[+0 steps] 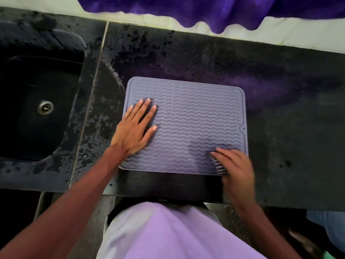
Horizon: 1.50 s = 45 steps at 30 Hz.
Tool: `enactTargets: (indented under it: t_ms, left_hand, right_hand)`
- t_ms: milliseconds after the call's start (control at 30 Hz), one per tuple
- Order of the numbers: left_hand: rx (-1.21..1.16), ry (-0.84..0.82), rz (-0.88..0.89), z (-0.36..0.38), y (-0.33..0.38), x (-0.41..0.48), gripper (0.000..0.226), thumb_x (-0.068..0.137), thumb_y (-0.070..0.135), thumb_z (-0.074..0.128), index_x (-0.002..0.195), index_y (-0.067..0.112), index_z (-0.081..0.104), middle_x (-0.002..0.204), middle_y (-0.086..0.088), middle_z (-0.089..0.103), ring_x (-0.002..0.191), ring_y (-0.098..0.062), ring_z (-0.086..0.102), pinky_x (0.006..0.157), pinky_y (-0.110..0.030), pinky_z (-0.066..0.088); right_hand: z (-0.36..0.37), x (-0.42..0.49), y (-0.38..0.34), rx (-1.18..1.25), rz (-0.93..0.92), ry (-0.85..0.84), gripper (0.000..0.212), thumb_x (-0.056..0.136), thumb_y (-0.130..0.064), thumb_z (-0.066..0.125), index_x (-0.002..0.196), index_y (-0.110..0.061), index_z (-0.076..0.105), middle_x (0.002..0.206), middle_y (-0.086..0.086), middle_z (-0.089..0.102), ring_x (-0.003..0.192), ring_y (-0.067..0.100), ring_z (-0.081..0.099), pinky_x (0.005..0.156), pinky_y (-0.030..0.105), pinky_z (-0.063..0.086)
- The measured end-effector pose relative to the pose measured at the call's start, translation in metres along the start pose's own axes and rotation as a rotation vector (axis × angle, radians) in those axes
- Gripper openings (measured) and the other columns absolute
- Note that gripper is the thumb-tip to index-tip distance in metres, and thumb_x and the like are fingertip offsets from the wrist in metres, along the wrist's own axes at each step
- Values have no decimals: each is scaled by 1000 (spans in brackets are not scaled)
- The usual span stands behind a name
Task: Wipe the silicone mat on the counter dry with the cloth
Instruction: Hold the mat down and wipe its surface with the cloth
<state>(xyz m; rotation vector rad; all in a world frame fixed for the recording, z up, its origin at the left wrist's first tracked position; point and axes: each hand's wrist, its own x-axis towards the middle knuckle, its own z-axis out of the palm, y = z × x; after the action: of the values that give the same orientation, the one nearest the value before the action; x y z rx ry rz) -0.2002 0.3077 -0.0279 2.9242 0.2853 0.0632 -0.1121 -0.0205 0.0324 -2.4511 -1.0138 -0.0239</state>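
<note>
One dark sunken sink (pixel 22 81) with a round metal drain (pixel 45 107) sits at the far left of the black speckled stone table (pixel 289 128), and wet patches and droplets (pixel 89 143) lie on the strip between the sink and the mat. The left hand (pixel 136 128) lies flat on the left part of the grey-purple rectangular silicone mat (pixel 196 118), fingers straight and slightly spread, palm down, gripping nothing. The mat, ribbed with wavy ridges, lies flat on the table just in front of the person, its near edge close to the table's front edge. At its near right corner a small dark striped cloth (pixel 219 166) shows under the right hand (pixel 235 169), which is blurred; its fingers bend over the cloth and hold it against the mat. A deep purple fabric (pixel 205 12) hangs along the top, and a lilac garment (pixel 158 234) fills the bottom centre.
</note>
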Motion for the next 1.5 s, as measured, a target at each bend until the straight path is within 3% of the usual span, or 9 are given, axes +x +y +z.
enactTargets:
  t_ms: [167,433,733,800,867,967,1067,1233,1500]
  left_hand:
    - [72,-90,130,0,-15,38,66,106,52,21,163,19,18,170,-9,13,158,-26,10,127,-49,13]
    - [83,-85,136,2,-20,38,66,106,55,18,164,23,11,172,-4,6,158,-21,3,128,-45,9]
    - [71,-83,144,2,-19,38,66,106,55,20,164,23,13,171,-4,8,158,-21,4,128,-45,9]
    - [47,-69,139,1,-19,38,67,105,55,25,162,21,21,170,-7,16,158,-24,12,128,-46,11]
    - [23,-47,162,-5,-21,45,67,103,56,33,158,18,34,165,-9,30,155,-28,23,127,-48,14]
    - [47,-62,262,-15,-24,66,71,103,57,32,159,13,32,163,-8,35,155,-27,23,127,-48,13]
    - [84,-123,352,-12,-26,79,72,105,59,23,163,18,16,170,-6,16,158,-25,10,127,-49,10]
    - [57,-140,375,-3,-31,83,69,105,60,23,164,24,14,171,-3,8,158,-22,3,128,-48,8]
    - [10,-128,376,0,-34,84,69,105,61,26,163,25,16,171,-2,10,158,-21,4,128,-48,8]
  right_hand:
    - [55,-6,-37,-23,-181,-118,37,84,-13,48,111,-19,73,113,-4,70,100,23,63,87,35,46]
    - [29,-18,5,-150,-173,-75,36,88,-13,50,117,-19,70,113,-6,70,96,20,62,77,36,53]
    - [-15,-30,50,-272,117,-71,46,71,-7,53,112,-19,73,106,-2,72,91,24,61,83,31,45]
    - [-21,-26,45,-235,263,-31,54,63,6,64,111,-18,73,103,1,73,91,26,60,80,33,48]
    - [-27,-20,33,-175,345,44,62,58,14,62,111,-16,72,103,4,72,92,26,59,79,34,49]
    - [-16,-5,-4,-66,219,98,61,58,6,49,112,-11,72,106,3,71,95,25,60,88,31,47]
    - [22,15,-51,39,40,-5,56,66,-4,48,117,-9,69,114,4,68,101,26,60,96,33,45]
    - [85,25,-117,69,-117,-120,45,80,-7,45,118,-7,68,114,8,67,106,27,59,98,37,47]
    - [89,10,-102,-195,-252,-193,40,90,-18,52,128,-20,62,125,-6,63,114,20,59,90,34,45]
